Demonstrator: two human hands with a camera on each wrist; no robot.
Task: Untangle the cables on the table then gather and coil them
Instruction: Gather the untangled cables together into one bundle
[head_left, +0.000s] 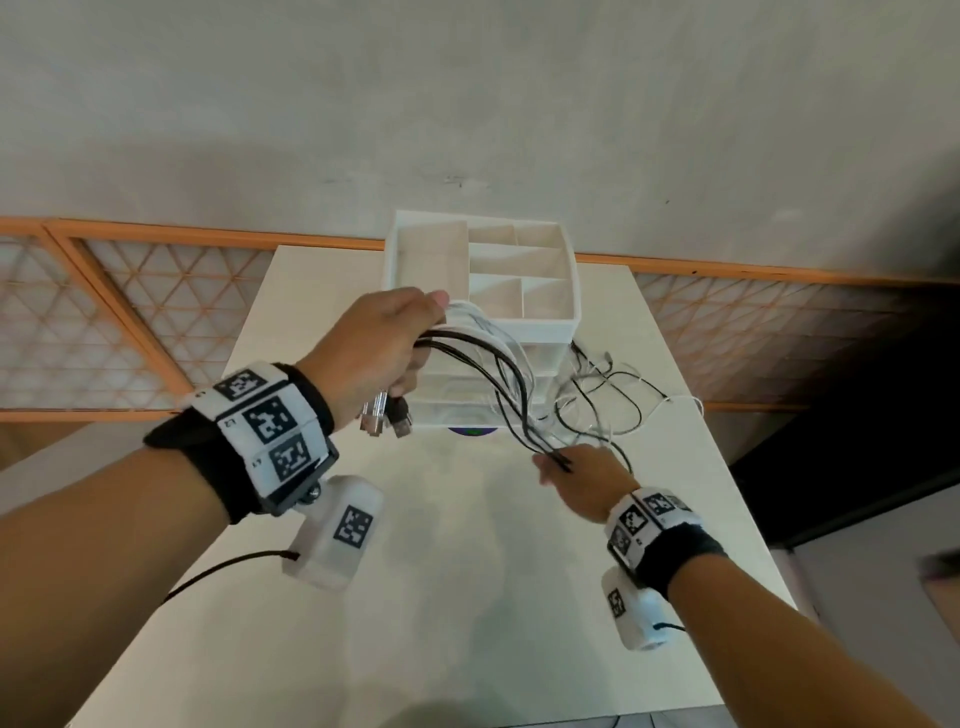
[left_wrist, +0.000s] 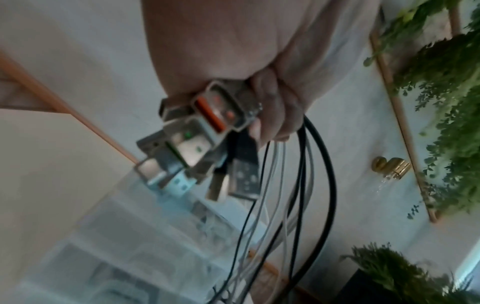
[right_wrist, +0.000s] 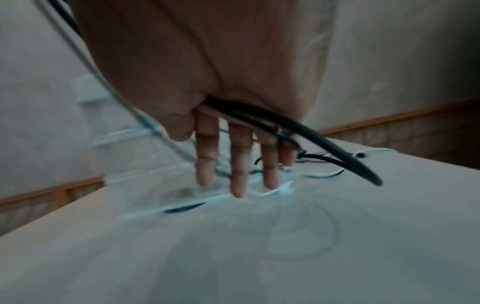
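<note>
Cables (head_left: 498, 374), black and white together, run as one bundle from the left hand (head_left: 374, 348) down and to the right into the right hand (head_left: 576, 475), and past it the loose tails (head_left: 618, 395) lie in slack loops on the table (head_left: 467, 571), just beside the white drawer organiser (head_left: 519, 270). The left hand is closed in a fist round the bundle near its plug ends; the USB plugs (left_wrist: 207, 133) hang out below the fist, pointing down and back toward the person. The right hand has its fingers (right_wrist: 240, 164) straight and spread, with the strands passing between thumb and palm; in the right wrist view it acts as a guide, not a firm grip. The bundle's long axis slopes from upper left to lower right, raised clear of the table between the hands. Judged step: drawing the strands through to straighten them before coiling. To do it well, the left hand should keep the plugs level and clamped as the anchor, while the right slides outward along the run with light pressure, so snags show early. The tails appear crossed on the table; pulling hard could tighten a knot or drag them against the organiser, so any catch should be worked loose first.
</note>
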